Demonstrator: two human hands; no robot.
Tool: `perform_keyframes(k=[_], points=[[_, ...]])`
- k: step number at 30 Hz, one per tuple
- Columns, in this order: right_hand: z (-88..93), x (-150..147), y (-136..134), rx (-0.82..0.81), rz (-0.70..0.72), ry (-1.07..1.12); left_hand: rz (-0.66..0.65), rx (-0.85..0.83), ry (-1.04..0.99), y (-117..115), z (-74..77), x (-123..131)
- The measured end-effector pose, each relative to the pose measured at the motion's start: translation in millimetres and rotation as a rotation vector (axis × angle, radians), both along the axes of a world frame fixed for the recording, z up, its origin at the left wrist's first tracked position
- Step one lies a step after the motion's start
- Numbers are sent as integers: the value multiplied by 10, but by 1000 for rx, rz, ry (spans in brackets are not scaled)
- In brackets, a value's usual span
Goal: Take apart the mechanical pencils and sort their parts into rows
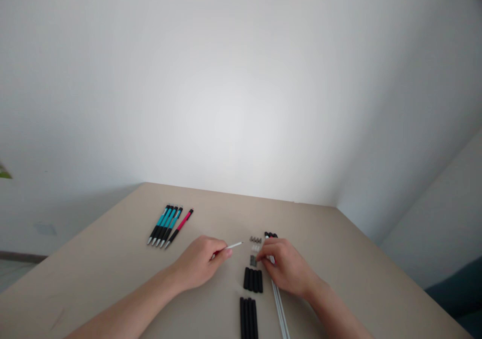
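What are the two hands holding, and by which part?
The left hand pinches a thin white rod at one end, the rest sticking out. The right hand touches small grey parts; a grip there cannot be told.

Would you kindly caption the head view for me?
Left hand holds a thin white rod; right hand touches small parts beside black sleeves.

A plain desk workspace: beige table against bare white walls, pen parts laid in rows.

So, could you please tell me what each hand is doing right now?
Left hand: closed on a thin white refill.
Right hand: fingertips at the small dark parts; a grasp cannot be told.
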State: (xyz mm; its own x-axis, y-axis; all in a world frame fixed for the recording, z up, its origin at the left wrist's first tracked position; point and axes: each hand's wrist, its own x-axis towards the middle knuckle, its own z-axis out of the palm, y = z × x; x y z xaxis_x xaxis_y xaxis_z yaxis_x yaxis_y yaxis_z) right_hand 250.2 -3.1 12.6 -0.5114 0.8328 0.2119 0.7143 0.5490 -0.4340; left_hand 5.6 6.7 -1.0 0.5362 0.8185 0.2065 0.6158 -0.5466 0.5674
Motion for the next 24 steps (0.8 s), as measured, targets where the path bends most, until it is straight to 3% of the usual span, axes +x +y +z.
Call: perform_keyframes(k=[5, 12, 18, 21, 24], points=[[63, -52, -38, 46, -36, 128, -9, 8, 13, -5, -4, 3], [36, -279, -142, 29, 83, 245, -120, -21, 20, -68, 40, 37], [26, -210, -108, 84, -58, 326, -73, -48, 18, -69, 65, 33], [31, -131, -59, -1, -162, 457, -28, -49, 6, -55, 71, 26], [37, -101, -17, -242, -192, 655, -28, -39, -21, -44, 77, 15]])
